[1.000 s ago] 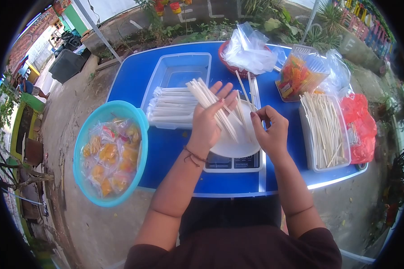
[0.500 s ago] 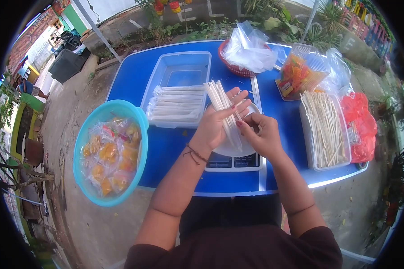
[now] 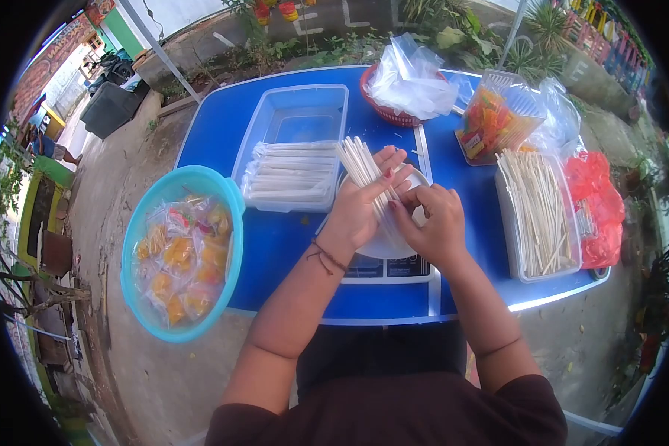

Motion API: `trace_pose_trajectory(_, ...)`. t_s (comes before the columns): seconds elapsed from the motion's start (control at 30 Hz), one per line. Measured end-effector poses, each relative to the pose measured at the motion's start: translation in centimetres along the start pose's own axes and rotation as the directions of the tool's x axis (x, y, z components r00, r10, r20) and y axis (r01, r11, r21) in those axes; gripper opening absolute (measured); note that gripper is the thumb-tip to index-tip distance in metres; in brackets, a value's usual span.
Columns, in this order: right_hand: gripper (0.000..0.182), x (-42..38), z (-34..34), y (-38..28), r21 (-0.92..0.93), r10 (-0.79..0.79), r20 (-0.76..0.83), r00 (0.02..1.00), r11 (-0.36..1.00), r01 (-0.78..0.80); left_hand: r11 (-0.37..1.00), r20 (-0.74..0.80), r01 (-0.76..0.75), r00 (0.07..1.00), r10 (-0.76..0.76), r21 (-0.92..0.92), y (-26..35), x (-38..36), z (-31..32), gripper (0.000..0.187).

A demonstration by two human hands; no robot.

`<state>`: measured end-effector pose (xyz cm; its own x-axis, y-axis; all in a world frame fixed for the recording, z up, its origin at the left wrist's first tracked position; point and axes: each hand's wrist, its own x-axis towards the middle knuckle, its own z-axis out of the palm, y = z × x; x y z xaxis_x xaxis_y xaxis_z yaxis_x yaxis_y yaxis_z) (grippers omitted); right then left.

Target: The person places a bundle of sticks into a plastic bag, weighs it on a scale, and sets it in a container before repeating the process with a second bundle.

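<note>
My left hand [image 3: 354, 212] is closed around a bundle of bamboo sticks [image 3: 359, 162], its thumb across them and its other fingers stretched out behind. Clear plastic wraps the lower part of the bundle, and the bare ends point up and left. My right hand [image 3: 437, 227] pinches with thumb and forefinger at the wrapped bundle's side, beside the left fingers. Below both hands, a white round plate [image 3: 385, 247] rests on a kitchen scale [image 3: 372, 272], partly hidden. Wrapped stick bundles [image 3: 290, 175] lie in a clear plastic tub [image 3: 305, 93] ahead on the left.
On the blue table [image 3: 219, 126], loose sticks [image 3: 535, 212] fill a container at right, near a red plastic bag [image 3: 596, 212]. Behind stand a red basket [image 3: 389, 113] of plastic bags and a clear bin [image 3: 502, 119] with orange packets. A turquoise basin [image 3: 130, 282] holds bagged food at left.
My right hand has shifted slightly left, and its fingers have curled a little more at the plastic. The stick bundle stays in my left hand, almost unmoved.
</note>
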<state>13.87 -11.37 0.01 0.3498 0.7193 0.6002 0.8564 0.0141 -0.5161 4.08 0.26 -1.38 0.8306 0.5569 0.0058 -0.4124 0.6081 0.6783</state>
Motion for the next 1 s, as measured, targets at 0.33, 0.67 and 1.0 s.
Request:
trace_pose_trajectory(0.33,0.017,-0.16,-0.17,0.39,-0.046,0.107,0.050,0.993,0.993,-0.105,0.985,-0.002,0.044,0.999,-0.045,-0.165,0.09,-0.02,0.06,0.050)
trace_pose_trajectory(0.67,0.016,0.26,-0.31,0.02,0.092,0.142,0.058,0.988,0.985,-0.147,1.000,-0.014,0.024,1.000,-0.024,-0.017,0.27,-0.11,0.30,0.050)
trace_pose_trajectory(1.0,0.015,0.55,-0.45,0.46,0.192,0.249,0.048,0.967,0.948,-0.254,0.998,-0.011,0.006,1.000,-0.006,0.062,0.53,0.08,-0.23,0.048)
